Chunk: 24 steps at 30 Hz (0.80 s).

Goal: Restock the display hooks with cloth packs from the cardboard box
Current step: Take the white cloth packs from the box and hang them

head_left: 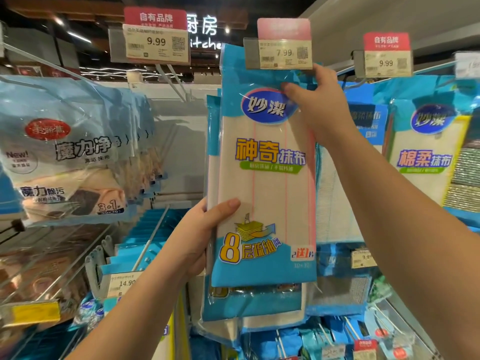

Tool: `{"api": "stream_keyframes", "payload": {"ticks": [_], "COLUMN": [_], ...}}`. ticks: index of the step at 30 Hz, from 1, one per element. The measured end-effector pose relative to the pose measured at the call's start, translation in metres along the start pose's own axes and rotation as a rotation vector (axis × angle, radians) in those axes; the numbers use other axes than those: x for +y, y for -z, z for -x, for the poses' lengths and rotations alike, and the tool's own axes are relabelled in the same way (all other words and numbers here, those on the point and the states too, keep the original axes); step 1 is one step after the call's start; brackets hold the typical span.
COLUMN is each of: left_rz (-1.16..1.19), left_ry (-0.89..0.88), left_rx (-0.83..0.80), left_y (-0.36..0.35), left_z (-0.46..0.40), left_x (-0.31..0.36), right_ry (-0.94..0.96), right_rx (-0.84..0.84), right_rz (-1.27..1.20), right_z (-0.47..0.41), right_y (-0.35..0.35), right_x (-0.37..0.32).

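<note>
Above me hangs the 7.99 price tag (284,54), my landmark. Left of it I see a 9.99 price tag (155,44); right of it, another 9.99 tag (386,59). Behind and between the first two glows a white kitchen sign (205,35). Far below, left, sits a 14.90 label (124,283) and a yellow strip (35,311).

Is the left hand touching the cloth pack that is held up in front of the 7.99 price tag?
Touching. The head view shows the left hand gripping the cloth pack's lower left edge, thumb pressed on its front.
</note>
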<state>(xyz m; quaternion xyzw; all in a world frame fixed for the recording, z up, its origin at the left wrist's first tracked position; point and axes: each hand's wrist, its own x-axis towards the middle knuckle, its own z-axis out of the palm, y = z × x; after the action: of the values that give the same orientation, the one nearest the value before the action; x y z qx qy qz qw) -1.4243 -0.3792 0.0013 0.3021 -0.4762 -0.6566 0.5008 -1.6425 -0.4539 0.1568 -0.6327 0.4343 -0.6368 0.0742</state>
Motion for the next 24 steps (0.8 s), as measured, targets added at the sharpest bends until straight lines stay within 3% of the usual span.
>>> {"api": "stream_keyframes", "payload": {"ticks": [17, 24], "left_rz": [0.118, 0.168], "left_ry": [0.095, 0.085], "left_rx": [0.043, 0.155], "left_y": [-0.009, -0.007], "left_z": [0.003, -0.025], "left_x": [-0.013, -0.003], "right_ry": [-0.136, -0.195], "right_rx": [-0.115, -0.217], "right_rz": [0.055, 0.277], "right_z": [-0.006, 0.031], "right_y": [-0.004, -0.016], "right_x": [0.005, 0.010]}}
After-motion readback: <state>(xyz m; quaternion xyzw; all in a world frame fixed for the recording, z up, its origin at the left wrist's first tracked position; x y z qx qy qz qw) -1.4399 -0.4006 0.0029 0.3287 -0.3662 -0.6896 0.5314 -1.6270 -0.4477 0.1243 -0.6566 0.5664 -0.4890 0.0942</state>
